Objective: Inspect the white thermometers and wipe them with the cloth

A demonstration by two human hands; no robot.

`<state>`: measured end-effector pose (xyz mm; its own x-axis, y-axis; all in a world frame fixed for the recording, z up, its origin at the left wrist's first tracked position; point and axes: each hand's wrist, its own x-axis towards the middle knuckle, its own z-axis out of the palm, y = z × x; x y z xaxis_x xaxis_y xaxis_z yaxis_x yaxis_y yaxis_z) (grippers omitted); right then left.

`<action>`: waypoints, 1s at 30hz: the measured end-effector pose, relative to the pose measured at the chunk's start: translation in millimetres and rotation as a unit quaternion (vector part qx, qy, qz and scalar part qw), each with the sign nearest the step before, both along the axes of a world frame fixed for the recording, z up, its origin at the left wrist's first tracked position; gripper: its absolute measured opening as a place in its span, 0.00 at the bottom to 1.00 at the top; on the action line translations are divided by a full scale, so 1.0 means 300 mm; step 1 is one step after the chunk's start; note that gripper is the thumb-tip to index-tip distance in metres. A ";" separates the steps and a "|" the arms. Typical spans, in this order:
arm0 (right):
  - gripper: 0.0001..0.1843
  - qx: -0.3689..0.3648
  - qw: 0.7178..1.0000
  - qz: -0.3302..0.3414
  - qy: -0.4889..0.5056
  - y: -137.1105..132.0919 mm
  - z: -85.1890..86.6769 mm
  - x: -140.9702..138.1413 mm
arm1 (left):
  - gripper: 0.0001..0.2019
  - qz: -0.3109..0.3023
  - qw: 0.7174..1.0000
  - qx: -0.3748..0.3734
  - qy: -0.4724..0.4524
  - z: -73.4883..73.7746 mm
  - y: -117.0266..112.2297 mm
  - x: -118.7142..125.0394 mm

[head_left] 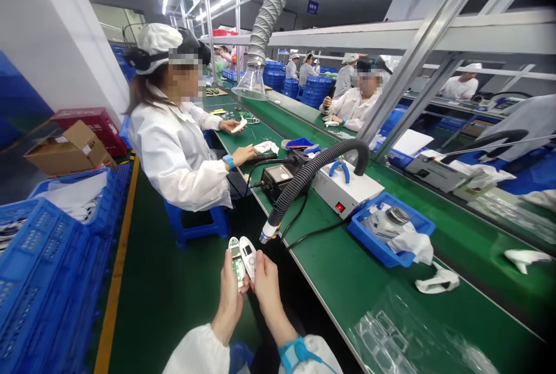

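My left hand [229,296] is closed on a white handset shell half with a green circuit board [237,264] and a small display inside. In my right hand [268,288] is a white handset front cover [248,257] with a dark window and buttons. The two halves stand side by side, their edges very near or touching; I cannot tell which. Just above and right of them hangs the nozzle [266,234] of a black ribbed hose. A blue wrist strap [295,353] circles my right wrist.
Right, the green bench [313,270] carries a grey machine [347,189] with blue cutters, a blue tray [377,252] with a metal-capped jar, and clear plastic pieces [382,330]. A co-worker in white [182,154] sits ahead left. Blue crates [43,281] are stacked at left.
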<state>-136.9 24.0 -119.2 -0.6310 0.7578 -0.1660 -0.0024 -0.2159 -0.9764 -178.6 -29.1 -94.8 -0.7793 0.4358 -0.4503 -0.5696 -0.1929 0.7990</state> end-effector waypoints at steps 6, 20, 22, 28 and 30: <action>0.29 -0.016 0.999 -0.018 0.023 0.002 -0.004 0.068 | 0.26 -0.027 1.000 -0.001 0.013 -0.006 0.020 0.056; 0.30 -0.338 0.928 -0.039 0.150 -0.092 0.181 0.458 | 0.26 -0.193 0.979 0.016 -0.068 0.026 -0.131 0.269; 0.31 -0.352 0.921 -0.033 0.166 -0.107 0.196 0.493 | 0.26 -0.222 0.971 0.024 -0.085 0.069 -0.134 0.274; 0.30 -0.370 0.909 -0.013 0.193 -0.127 0.191 0.556 | 0.20 -0.229 0.967 0.031 -0.111 0.163 -0.117 0.283; 0.29 -0.372 0.908 -0.021 0.193 -0.128 0.193 0.568 | 0.20 -0.215 0.969 0.026 -0.117 0.178 -0.115 0.289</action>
